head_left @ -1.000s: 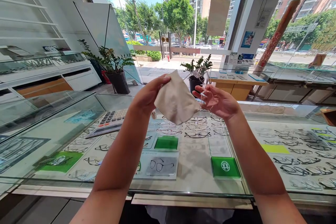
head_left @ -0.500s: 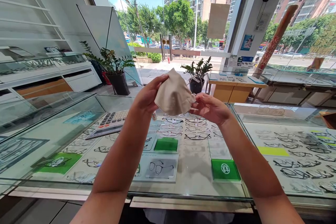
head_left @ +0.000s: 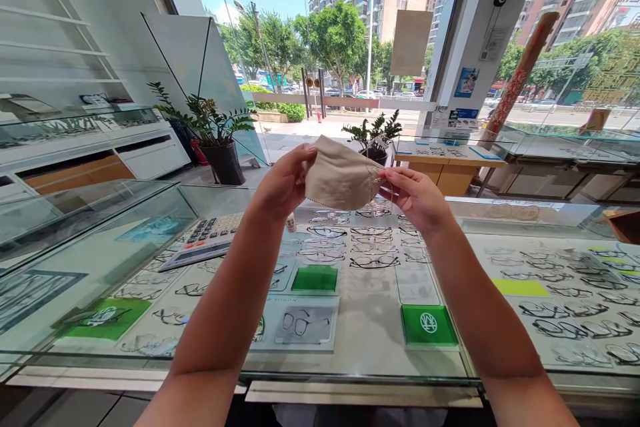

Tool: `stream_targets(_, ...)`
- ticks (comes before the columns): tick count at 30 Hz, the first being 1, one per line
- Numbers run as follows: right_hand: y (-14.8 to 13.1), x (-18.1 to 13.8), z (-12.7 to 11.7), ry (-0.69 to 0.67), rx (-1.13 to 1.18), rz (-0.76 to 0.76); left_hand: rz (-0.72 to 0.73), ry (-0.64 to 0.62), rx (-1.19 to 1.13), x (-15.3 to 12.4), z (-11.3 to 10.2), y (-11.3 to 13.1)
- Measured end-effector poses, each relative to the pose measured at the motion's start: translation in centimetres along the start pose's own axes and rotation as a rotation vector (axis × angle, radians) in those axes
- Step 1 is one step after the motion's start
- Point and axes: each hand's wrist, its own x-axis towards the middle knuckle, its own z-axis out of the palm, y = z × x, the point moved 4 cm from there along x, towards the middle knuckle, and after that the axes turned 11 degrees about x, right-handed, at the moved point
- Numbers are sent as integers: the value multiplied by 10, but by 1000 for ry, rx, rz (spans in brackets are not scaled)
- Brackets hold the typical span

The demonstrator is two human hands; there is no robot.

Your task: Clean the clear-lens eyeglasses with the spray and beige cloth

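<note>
A beige lens cloth (head_left: 340, 177) with a zigzag edge is stretched between my hands above the glass counter. My left hand (head_left: 283, 183) is closed, pinching the cloth at its left side between thumb and fingers. At the cloth's right edge, my right hand (head_left: 413, 193) is closed in a pinch on thin-rimmed eyeglasses (head_left: 371, 155). Only a fine wire line and a faint clear lens of them show; the cloth hides the rest. Below both hands, rows of eyeglass frames (head_left: 375, 260) lie inside the display case.
The glass display counter (head_left: 360, 377) spans the front. A large calculator (head_left: 203, 240) rests on it at left. Inside are green cards (head_left: 429, 325) and a glasses picture card (head_left: 305, 323). Potted plants (head_left: 225, 160) and a wooden display table (head_left: 450, 170) stand beyond.
The cloth has gone from hanging in a peak to being spread wider and flatter. My right hand has moved slightly right and up. The view has shifted a little.
</note>
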Motion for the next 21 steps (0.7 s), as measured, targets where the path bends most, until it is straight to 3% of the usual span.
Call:
stream_targets(6, -10, 1, -5, 36, -50, -60, -177, -53, -4, 9, -6, -24)
stream_targets(11, -21, -4, -4, -31, -116, -17, -312, -290, -7, 15, -6, -49)
stream_targets(17, -18, -10, 3, -166, -218, 120, -199, -693, 307, 4, 16, -57)
stream_targets(21, -10, -10, 6, -238, -238, 174, -85, -762, 310, -2, 35, -60)
